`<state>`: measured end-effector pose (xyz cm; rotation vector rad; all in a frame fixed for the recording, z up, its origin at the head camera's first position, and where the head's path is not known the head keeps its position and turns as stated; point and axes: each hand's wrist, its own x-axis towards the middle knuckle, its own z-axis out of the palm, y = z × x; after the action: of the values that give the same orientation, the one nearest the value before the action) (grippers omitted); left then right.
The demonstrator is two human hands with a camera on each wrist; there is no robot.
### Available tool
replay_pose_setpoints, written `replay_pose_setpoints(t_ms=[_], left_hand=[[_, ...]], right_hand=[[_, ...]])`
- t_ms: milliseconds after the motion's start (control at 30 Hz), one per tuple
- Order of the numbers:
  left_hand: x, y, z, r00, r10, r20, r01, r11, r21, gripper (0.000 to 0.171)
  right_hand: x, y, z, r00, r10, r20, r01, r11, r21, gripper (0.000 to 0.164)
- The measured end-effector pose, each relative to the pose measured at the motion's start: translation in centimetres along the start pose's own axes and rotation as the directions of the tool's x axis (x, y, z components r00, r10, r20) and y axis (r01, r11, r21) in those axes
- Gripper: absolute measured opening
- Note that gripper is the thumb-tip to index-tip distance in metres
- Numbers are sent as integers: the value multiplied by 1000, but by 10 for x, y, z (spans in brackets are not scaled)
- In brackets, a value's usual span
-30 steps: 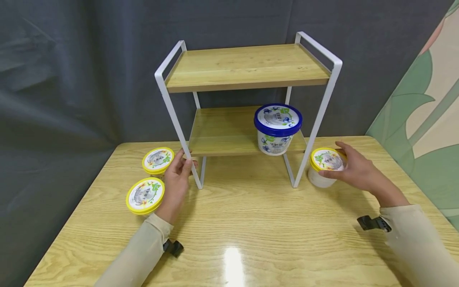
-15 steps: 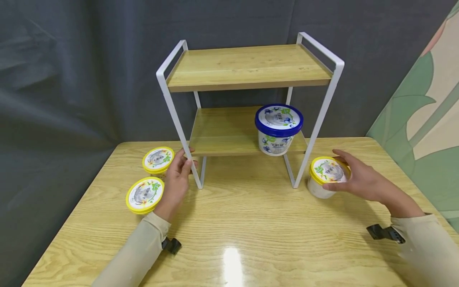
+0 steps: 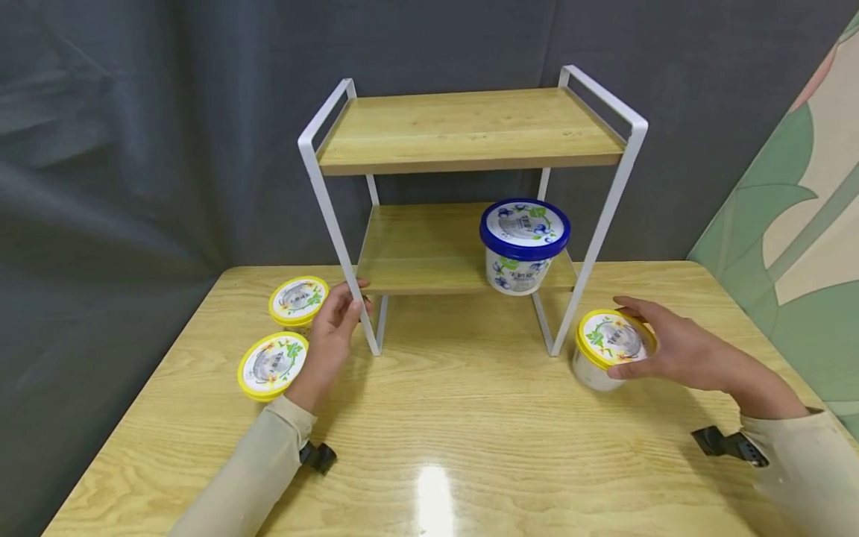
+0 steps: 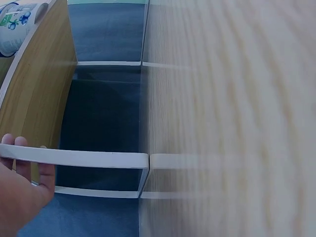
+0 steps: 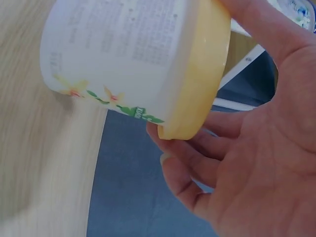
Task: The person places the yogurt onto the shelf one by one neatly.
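My right hand [image 3: 691, 354] holds a tub with a yellow lid [image 3: 616, 339] by its lid, thumb on the near side and fingers on the far side. In the right wrist view the white side of this tub [image 5: 118, 59] shows flowers and print. My left hand [image 3: 329, 332] grips the white front-left leg [image 3: 338, 239] of a two-tier wooden rack [image 3: 463, 134], level with the lower shelf. Its fingers [image 4: 47, 175] show past the leg in the left wrist view. A blue-lidded tub [image 3: 523, 231] stands at the right of the lower shelf.
Two more yellow-lidded tubs, a rear one [image 3: 298, 298] and a front one [image 3: 271, 365], stand left of the rack beside my left hand. The wooden table [image 3: 403, 418] meets a dark curtain [image 3: 134, 149] at the back and a leaf-patterned panel [image 3: 792, 224] at right.
My right hand has moved the yellow-lidded tub toward me along the rack's right side. The left hand keeps its hold on the leg. The head view has shifted slightly.
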<state>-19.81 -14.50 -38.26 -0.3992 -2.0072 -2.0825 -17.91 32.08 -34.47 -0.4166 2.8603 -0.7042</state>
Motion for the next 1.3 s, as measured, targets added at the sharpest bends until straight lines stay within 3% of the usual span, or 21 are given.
replay_pose_setpoints(t_ms=[133, 533, 900, 1167, 1300], left_hand=[[0, 2, 1, 1000, 5, 4, -5, 998, -55, 23], [3, -4, 0, 994, 86, 61, -83, 996, -36, 26], [3, -3, 2, 994, 104, 30, -104, 994, -15, 25], [3, -4, 5, 995, 101, 11, -101, 995, -13, 25], [2, -5, 5, 994, 104, 16, -104, 994, -14, 24]], right_hand=[[-2, -8, 3, 1000, -11, 13, 11, 1000, -30, 121], [-10, -31, 10, 998, -64, -1, 63, 994, -88, 126], [-15, -60, 24, 998, -56, -43, 54, 998, -40, 135], [-15, -73, 40, 985, -78, -152, 74, 997, -34, 149], [-16, -78, 46, 978, -44, -203, 37, 999, -37, 149]])
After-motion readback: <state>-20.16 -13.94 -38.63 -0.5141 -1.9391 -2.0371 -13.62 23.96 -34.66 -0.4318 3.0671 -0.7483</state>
